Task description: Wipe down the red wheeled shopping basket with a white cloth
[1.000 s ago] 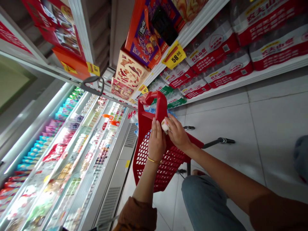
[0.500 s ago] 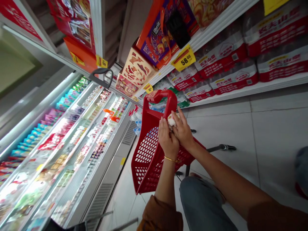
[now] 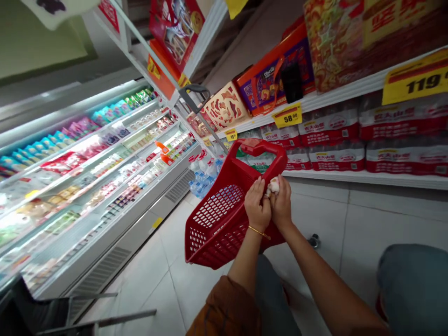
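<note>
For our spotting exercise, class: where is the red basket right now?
In the head view, the red basket is at centre, just beyond the left hand and right hand, in the aisle between the chilled case and the water shelves.

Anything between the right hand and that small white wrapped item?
Nothing visible: the right hand touches the small white wrapped item directly. The left hand sits close beside it, both above the red plastic mesh basket.

Indoor shop light, bright overall, fridge case (image 3: 105, 163) lit fr. within, white glare on upper shelves, soft sheen on floor tiles (image 3: 353, 242), wide-angle warp at edges, hanging sign (image 3: 59, 9) blurred, lower-left corner dark
</note>
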A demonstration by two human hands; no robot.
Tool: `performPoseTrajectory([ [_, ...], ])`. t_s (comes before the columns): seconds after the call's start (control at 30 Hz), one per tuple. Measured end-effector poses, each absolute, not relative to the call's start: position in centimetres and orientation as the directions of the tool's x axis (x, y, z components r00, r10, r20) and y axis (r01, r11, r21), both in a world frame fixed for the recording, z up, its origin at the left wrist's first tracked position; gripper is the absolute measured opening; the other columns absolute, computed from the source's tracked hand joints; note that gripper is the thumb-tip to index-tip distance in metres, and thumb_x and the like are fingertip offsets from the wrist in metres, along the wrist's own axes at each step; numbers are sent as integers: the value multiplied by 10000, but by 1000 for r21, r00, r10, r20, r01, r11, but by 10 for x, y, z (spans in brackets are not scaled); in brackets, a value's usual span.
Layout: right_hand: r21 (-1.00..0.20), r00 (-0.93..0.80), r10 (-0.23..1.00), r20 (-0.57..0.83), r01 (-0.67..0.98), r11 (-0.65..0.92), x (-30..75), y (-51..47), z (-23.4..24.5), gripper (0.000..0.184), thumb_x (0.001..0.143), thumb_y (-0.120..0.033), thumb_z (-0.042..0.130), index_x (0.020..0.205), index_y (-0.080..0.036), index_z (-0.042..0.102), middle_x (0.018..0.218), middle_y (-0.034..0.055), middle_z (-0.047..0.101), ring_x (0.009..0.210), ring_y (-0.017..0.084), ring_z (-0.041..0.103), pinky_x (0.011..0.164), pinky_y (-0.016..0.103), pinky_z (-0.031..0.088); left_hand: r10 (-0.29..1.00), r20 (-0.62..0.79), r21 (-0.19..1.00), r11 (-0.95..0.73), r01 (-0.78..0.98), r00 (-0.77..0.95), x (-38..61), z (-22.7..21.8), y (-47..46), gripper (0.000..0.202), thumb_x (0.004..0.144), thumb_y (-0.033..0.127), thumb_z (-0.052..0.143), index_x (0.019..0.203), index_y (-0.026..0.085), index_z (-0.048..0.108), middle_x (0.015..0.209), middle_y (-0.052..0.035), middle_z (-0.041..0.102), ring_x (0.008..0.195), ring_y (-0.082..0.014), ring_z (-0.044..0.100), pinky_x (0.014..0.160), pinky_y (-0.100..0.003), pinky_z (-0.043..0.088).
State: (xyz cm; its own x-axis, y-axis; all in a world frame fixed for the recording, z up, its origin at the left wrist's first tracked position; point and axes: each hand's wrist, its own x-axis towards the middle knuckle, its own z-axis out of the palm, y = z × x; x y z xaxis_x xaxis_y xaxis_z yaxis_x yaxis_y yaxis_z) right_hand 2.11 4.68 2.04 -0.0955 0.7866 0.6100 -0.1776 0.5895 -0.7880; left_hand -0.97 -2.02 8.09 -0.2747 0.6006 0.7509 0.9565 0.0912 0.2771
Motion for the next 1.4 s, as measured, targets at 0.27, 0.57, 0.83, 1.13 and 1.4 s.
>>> performPoseTrajectory([
  [0.27,-772,-94,767,635,-117,625,41,41,19,578,933,-260,366,1480,-240,180,1399,171,370,1313,260,386,1050,526,383,578,772,318,7,948,-264,8,87,-27,475,813,128,440,1268,184,564,1318,-90,580,1229,-200,529,1056,-430,429],
  [0.57,-743,-77,739,669,-51,667,69,22,28,600,939,-308,417,1488,-257,180,1527,186,137,1409,317,240,1032,582,378,572,774,297,50,953,-271,29,87,-42,418,916,203,427,1325,184,508,1352,-109,546,1243,-193,516,1036,-406,442],
  [0.83,-520,-17,525,851,103,848,86,22,17,546,926,-253,459,1450,-250,305,1557,182,101,1444,376,-29,1011,772,167,509,799,348,42,936,-320,53,89,-48,347,932,209,446,1255,192,573,1270,-88,617,1192,-177,559,1015,-388,456],
  [1.13,-275,-116,291,950,135,952,115,50,47,390,916,-197,451,1296,-267,500,1359,112,515,1446,324,123,1069,707,217,427,839,370,9,929,-338,63,89,-52,286,918,197,504,1174,202,632,1151,-77,686,1078,-183,636,947,-400,509],
  [1.4,-240,-160,258,953,123,963,135,72,80,410,906,-145,414,1293,-236,515,1315,107,554,1422,302,227,1083,641,289,422,838,381,4,925,-347,55,86,-54,283,931,182,462,1132,213,660,1120,-83,696,1044,-191,656,924,-436,530],
])
